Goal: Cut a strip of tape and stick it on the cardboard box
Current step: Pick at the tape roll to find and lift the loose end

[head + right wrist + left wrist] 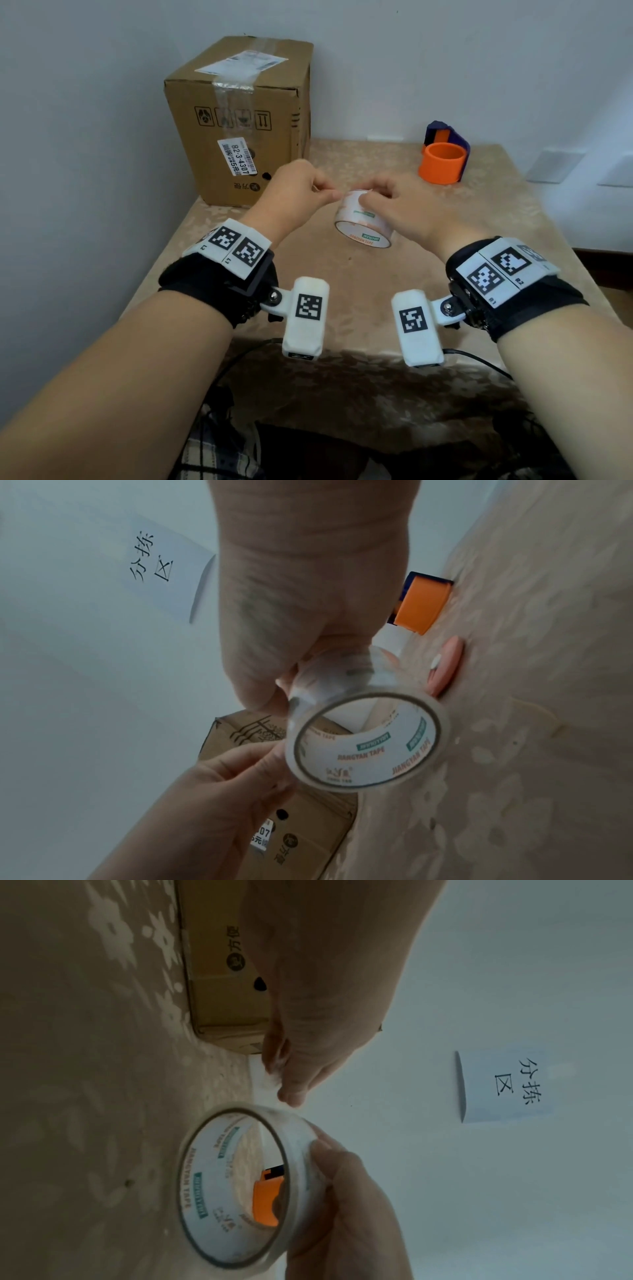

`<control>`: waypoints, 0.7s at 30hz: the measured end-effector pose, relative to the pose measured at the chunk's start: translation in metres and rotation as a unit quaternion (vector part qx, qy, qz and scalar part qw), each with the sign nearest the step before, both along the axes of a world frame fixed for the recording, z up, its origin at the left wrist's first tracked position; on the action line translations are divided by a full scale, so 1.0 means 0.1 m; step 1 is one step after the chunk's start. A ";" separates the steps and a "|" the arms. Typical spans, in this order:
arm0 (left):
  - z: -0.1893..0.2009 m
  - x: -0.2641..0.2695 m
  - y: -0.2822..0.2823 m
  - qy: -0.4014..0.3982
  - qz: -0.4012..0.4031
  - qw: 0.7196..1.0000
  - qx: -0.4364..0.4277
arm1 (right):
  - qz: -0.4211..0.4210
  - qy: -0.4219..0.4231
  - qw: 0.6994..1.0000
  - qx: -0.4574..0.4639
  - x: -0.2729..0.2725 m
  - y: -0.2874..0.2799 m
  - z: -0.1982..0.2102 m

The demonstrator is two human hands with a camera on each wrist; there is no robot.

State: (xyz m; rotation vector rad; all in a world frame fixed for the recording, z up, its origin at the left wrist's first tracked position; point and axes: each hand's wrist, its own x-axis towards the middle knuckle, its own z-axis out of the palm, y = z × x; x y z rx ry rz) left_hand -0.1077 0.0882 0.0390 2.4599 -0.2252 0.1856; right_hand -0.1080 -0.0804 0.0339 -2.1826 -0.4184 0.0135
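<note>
A clear tape roll (363, 229) with a white printed core stands on edge just above the table's middle. My right hand (373, 197) grips it from the top, fingers curled over its outer band (287, 688). My left hand (330, 194) pinches thumb and forefinger at the roll's upper left edge (291, 1096). Whether a free end is lifted there is unclear. In the wrist views the roll (195, 1191) (369, 761) faces the cameras with its hole. The brown cardboard box (239, 102), sealed with clear tape and labels, stands at the back left, apart from both hands.
An orange and dark blue tape cutter (442, 164) sits at the back right of the beige patterned table (342, 291). White walls close in the back and left side. A paper sign (507, 1085) hangs on the wall. Cables trail over the table's near edge.
</note>
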 end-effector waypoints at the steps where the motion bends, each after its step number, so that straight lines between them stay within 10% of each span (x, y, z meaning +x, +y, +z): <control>1: -0.01 0.00 0.00 0.000 0.000 1.000 -0.023 | -0.002 -0.003 1.000 -0.003 0.00 0.01 0.01; 7: -0.11 0.02 -0.01 0.024 0.034 0.966 -0.256 | -0.005 -0.022 1.000 -0.004 0.07 0.02 0.04; 14: -0.13 0.01 -0.09 0.046 -0.028 0.941 -0.334 | -0.023 -0.078 0.993 -0.083 0.13 -0.18 -0.06; 21: -0.17 0.04 -0.14 0.103 -0.036 0.831 -0.546 | -0.024 -0.068 0.997 -0.005 0.13 -0.15 -0.08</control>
